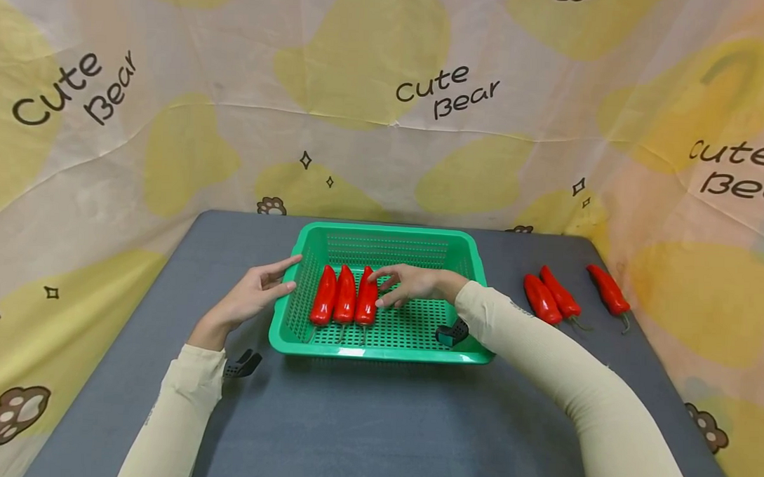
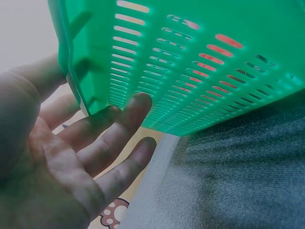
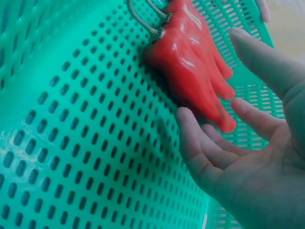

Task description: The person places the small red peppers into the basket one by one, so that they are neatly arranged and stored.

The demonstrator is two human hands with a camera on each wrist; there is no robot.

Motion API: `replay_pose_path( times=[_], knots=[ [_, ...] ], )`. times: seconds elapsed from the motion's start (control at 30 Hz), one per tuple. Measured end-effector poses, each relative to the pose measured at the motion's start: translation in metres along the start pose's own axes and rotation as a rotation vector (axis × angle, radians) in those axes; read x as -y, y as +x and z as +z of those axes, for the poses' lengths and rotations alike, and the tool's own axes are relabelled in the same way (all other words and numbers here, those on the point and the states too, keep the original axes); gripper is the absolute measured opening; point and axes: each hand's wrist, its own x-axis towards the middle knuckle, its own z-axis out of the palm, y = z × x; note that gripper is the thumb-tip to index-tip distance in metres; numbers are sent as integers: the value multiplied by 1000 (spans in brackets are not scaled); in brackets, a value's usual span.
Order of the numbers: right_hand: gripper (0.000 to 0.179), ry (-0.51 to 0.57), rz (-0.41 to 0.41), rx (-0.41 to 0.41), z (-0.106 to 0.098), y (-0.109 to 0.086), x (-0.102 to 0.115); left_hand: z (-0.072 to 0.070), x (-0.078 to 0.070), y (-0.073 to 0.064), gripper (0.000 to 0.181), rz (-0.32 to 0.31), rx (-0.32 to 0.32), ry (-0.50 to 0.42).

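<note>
Perhaps a makeshift work nook, with "Cute Bear" cloth [image 1: 359, 160] hanging around a grey table [image 1: 382, 421]

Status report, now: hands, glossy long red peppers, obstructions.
Left hand on rim of green perforated plastic basket. Right hand beside rightmost of three peppers inside. Three more peppers on grey table, right of basket. No obstruction visible.

Red peppers come to six in all: three [image 1: 345, 297] in the basket and three [image 1: 562, 295] on the tabletop [image 1: 375, 421]. There is one green basket [image 1: 378, 354]. A person's grips number two, a left grip [image 1: 247, 297] and a right grip [image 1: 415, 282], with two pale sleeves [image 1: 183, 396] and two black wrist devices [image 1: 243, 365]. The wording "Cute Bear" [image 1: 447, 93] shows three times; small stars [image 1: 51, 292], six.
</note>
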Motion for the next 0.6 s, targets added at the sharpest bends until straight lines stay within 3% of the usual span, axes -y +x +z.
replay_pose_path(
  times=[0.17,0.6],
  knots=[
    [67,-19,-13,-31,-6,-3,0,0,1,0,58,-3,-1,7],
    [64,51,-116,-55,-22,-24,6,0,-2,0,59,-20,-12,1]
  ],
)
